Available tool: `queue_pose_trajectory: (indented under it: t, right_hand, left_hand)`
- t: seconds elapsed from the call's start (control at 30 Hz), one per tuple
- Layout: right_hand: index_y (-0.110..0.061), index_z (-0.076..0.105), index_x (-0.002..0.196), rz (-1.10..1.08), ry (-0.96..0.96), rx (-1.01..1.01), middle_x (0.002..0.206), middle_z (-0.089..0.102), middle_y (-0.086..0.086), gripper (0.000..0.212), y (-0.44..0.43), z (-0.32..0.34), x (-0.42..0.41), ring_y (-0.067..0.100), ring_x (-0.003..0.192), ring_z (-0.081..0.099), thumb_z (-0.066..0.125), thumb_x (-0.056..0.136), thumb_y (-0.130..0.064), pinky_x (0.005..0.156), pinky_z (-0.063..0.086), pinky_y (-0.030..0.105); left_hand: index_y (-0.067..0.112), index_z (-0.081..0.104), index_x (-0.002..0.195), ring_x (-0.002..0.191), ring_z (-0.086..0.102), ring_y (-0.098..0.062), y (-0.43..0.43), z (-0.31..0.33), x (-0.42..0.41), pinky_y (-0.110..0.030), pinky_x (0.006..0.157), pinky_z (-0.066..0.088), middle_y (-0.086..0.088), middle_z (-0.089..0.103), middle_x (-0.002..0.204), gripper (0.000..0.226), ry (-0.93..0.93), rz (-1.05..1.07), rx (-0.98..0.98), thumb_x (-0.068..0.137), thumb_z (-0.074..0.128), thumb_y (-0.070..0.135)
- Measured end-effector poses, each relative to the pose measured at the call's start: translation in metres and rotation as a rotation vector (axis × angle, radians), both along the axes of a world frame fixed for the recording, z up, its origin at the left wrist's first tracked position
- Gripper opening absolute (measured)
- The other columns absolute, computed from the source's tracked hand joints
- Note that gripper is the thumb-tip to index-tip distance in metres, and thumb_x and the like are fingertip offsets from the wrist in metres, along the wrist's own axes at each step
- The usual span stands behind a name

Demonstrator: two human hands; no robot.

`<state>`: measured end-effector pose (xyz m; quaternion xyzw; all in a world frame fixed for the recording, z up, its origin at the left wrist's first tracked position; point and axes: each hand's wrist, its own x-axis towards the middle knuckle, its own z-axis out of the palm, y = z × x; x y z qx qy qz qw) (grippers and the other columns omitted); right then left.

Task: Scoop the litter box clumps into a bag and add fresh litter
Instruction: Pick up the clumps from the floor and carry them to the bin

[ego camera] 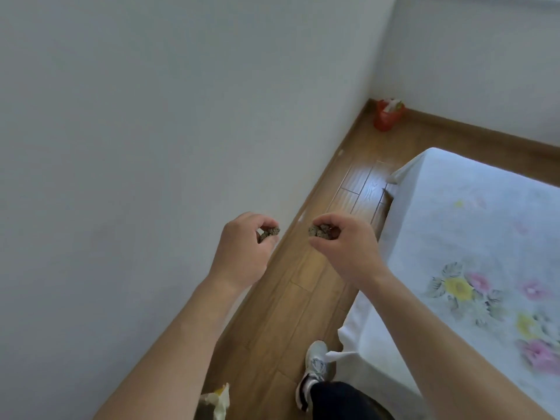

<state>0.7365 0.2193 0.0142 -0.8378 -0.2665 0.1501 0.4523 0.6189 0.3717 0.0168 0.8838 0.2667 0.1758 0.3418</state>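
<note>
My left hand (242, 250) pinches a small grey-brown litter clump (270, 232) between thumb and fingertips, held out above the strip of wooden floor by the wall. My right hand (345, 250) grips a second, larger litter clump (321, 231) in its curled fingers, level with the left hand and a short gap apart. A red bin lined with a bag (387, 115) stands in the far corner of the room, well beyond both hands. No litter box is in view.
A white wall (136, 131) runs along the left. A bed with a flowered white sheet (472, 244) fills the right. Between them lies a narrow wooden floor (291, 298). My shoe (315, 374) is at the bottom, and a pale crumpled bag (215, 401) sits by my left forearm.
</note>
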Motion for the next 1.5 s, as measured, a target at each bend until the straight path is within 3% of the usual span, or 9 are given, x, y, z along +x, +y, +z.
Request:
queue_pose_trajectory:
  t: [0.13, 0.43, 0.7, 0.87, 1.03, 1.37, 1.5]
  right_hand:
    - [-0.027, 0.072, 0.104, -0.067, 0.029, 0.032, 0.096, 0.067, -0.014, 0.028, 0.008, -0.005, 0.069, -0.003, 0.089, 0.061, 0.079, 0.077, -0.022, 0.075, 0.046, 0.010]
    - [-0.026, 0.072, 0.104, -0.123, -0.004, 0.067, 0.097, 0.067, -0.013, 0.029, 0.039, 0.008, 0.212, 0.005, 0.093, 0.063, 0.080, 0.076, -0.021, 0.085, 0.053, 0.022]
    - [-0.029, 0.070, 0.094, -0.234, -0.032, 0.052, 0.088, 0.065, -0.017, 0.021, 0.068, 0.008, 0.312, 0.002, 0.085, 0.063, 0.078, 0.078, -0.018, 0.074, 0.050, 0.013]
    - [-0.023, 0.073, 0.096, -0.364, -0.071, 0.047, 0.087, 0.069, -0.012, 0.020, 0.086, 0.014, 0.373, 0.003, 0.086, 0.064, 0.078, 0.078, -0.017, 0.072, 0.049, 0.008]
    - [-0.024, 0.073, 0.094, -0.492, -0.057, 0.061, 0.085, 0.067, -0.018, 0.021, 0.080, 0.019, 0.427, -0.007, 0.082, 0.061, 0.077, 0.077, -0.014, 0.067, 0.042, 0.001]
    - [-0.026, 0.072, 0.094, -0.595, -0.076, 0.082, 0.086, 0.069, -0.016, 0.019, 0.045, 0.008, 0.591, -0.003, 0.083, 0.063, 0.076, 0.077, -0.019, 0.068, 0.044, 0.004]
    - [-0.028, 0.071, 0.094, -0.563, -0.059, 0.079, 0.089, 0.068, -0.014, 0.019, 0.037, 0.010, 0.660, 0.002, 0.087, 0.063, 0.076, 0.077, -0.021, 0.075, 0.050, 0.015]
  left_hand:
    - [0.019, 0.074, 0.095, 0.070, 0.056, 0.002, 0.015, -0.002, 0.074, -0.007, 0.069, 0.042, 0.010, 0.067, 0.090, 0.014, 0.022, -0.050, 0.003, 0.085, 0.074, 0.010]
    - [0.017, 0.074, 0.093, 0.067, 0.056, 0.007, 0.056, 0.019, 0.221, -0.003, 0.067, 0.042, 0.012, 0.065, 0.086, 0.014, -0.015, -0.092, 0.024, 0.084, 0.075, 0.006]
    - [0.016, 0.073, 0.096, 0.067, 0.056, -0.001, 0.101, 0.012, 0.349, -0.004, 0.066, 0.042, 0.007, 0.067, 0.089, 0.014, -0.027, -0.206, 0.008, 0.085, 0.073, 0.008]
    - [0.017, 0.073, 0.099, 0.069, 0.057, -0.002, 0.127, 0.010, 0.431, -0.005, 0.066, 0.043, 0.007, 0.067, 0.090, 0.014, -0.027, -0.303, -0.023, 0.087, 0.072, 0.008]
    - [0.017, 0.074, 0.098, 0.071, 0.058, -0.003, 0.123, 0.019, 0.515, -0.007, 0.068, 0.044, 0.009, 0.067, 0.088, 0.015, -0.034, -0.437, -0.024, 0.087, 0.071, 0.007]
    - [0.018, 0.074, 0.098, 0.072, 0.060, -0.001, 0.097, 0.014, 0.691, -0.004, 0.066, 0.044, 0.011, 0.066, 0.087, 0.015, -0.051, -0.526, 0.007, 0.086, 0.073, 0.009]
    - [0.019, 0.074, 0.097, 0.072, 0.060, -0.002, 0.090, 0.016, 0.755, -0.004, 0.066, 0.045, 0.010, 0.067, 0.088, 0.014, -0.048, -0.500, 0.006, 0.087, 0.072, 0.010]
